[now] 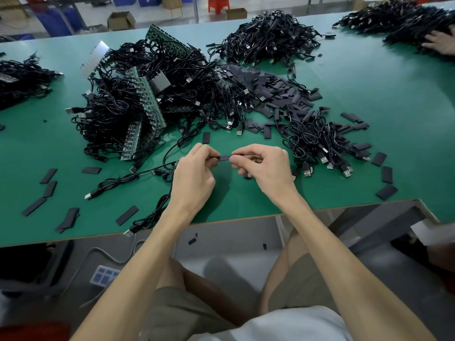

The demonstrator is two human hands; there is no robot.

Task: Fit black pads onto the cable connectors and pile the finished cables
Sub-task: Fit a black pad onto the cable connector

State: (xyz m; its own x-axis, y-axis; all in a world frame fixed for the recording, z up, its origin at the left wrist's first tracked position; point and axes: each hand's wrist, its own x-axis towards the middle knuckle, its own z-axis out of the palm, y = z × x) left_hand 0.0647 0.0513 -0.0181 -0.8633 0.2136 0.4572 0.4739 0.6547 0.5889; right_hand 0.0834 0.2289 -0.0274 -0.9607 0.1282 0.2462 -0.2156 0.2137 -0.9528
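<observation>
Left hand (194, 173) pinching cable (173, 164), right hand (263, 166) pinching black pad (225, 158), near table (234, 205) edge

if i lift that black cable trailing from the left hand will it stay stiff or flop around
Probably floppy: the cable lies in loose curls across the table. Likely light, since the left hand holds its end in a fingertip pinch while the right hand holds the pad. Its loops may snag nearby cables.

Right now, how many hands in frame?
3. Left hand, pinching a cable, and right hand, pinching a black pad, meet near the table's front edge; another person's hand rests on the cable pile, far right. None look hidden.
</observation>
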